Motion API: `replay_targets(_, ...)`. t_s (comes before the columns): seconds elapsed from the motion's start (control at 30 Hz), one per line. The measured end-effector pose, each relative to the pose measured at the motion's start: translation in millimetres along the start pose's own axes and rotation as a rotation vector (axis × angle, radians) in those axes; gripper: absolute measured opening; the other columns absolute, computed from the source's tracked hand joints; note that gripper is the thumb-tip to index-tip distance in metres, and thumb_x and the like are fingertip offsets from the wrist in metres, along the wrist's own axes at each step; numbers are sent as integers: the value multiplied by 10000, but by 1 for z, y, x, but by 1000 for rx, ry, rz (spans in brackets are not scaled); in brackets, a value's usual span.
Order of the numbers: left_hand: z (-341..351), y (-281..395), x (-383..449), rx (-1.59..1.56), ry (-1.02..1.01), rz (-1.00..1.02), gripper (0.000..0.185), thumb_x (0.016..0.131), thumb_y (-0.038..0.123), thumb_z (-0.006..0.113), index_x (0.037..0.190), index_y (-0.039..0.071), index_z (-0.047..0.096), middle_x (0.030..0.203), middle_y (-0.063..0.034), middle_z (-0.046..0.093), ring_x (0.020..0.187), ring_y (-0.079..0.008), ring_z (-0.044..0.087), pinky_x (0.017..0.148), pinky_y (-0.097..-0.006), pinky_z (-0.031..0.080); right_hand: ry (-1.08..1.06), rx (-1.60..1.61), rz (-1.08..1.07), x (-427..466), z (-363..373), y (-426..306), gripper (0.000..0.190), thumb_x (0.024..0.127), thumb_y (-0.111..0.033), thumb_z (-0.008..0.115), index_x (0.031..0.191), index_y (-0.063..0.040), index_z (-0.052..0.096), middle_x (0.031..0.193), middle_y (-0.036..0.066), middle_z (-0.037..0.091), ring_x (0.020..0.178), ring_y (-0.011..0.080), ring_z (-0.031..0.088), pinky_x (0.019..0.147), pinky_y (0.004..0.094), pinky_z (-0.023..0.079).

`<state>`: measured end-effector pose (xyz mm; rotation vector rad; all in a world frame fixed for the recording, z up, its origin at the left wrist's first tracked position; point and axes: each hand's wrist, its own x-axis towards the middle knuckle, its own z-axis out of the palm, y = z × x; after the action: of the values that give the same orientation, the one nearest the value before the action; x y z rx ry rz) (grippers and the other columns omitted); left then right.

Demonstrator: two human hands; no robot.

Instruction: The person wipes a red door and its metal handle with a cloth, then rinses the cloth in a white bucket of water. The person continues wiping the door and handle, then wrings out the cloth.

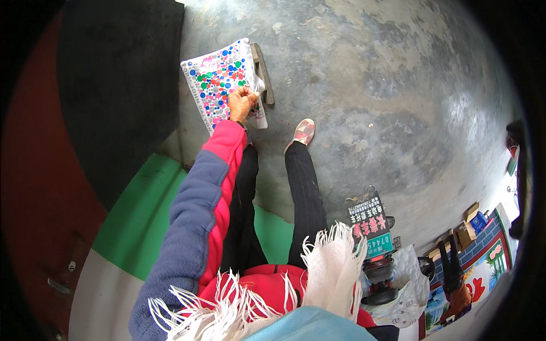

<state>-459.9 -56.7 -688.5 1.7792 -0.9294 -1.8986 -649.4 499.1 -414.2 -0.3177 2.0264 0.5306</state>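
My left hand (242, 103) reaches out with bent fingers and pinches a gathered fold at the right side of a white cloth bag or cushion cover (217, 81). Coloured dots cover the cloth, and printed letters run along its left edge. It lies over a low wooden stool or frame (263, 76), whose right part sticks out from under it. My right hand is out of view. Whether anything is inside the cloth cannot be told.
A concrete floor (362, 76) spreads ahead, with a dark panel (123, 85) at left. An electric scooter or motorbike (379, 273) stands behind at right, its plate bearing writing. Further off are cardboard boxes (465, 234), a blue container (479, 221) and another person (458, 294) by a painted wall.
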Motion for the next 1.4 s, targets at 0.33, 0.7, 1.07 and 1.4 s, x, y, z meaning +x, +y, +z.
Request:
replay_targets(0.33, 38, -23, -28, 697, -13, 167, 418, 799, 149, 689, 1210, 82, 664, 1019, -124, 711, 960, -306, 669, 847, -412, 517, 0, 52, 41, 7, -19, -8, 494, 810, -440, 671, 1174, -105, 690, 1032, 246, 691, 963, 437, 652, 818, 500, 510)
replay_targets(0.7, 1, -52, -96, 934, -384, -191, 553, 828, 160, 683, 1349, 18, 564, 719, -147, 687, 641, -222, 666, 606, -362, 515, -53, 35, 1, 3, -48, -15, 502, 811, -456, 672, 1166, -102, 691, 1080, 240, 689, 1008, 434, 645, 844, 482, 506)
replay_targets(1.07, -102, -43, -259, 339, -128, -423, 419, 868, 113, 653, 1267, -3, 596, 908, -78, 701, 706, -149, 658, 608, -289, 522, 27, 108, -312, 32, -127, -22, 460, 790, -394, 692, 1102, -56, 719, 1017, 243, 704, 975, 407, 660, 850, 454, 496)
replay_targets(1.4, -203, 3, -368, -142, 263, -272, 394, 895, 93, 627, 1275, 4, 576, 923, -92, 711, 715, -147, 676, 613, -263, 542, -27, 503, -471, -8, -246, -143, 407, 799, -269, 715, 1057, 44, 691, 1010, 152, 730, 886, 243, 678, 818, 346, 505)
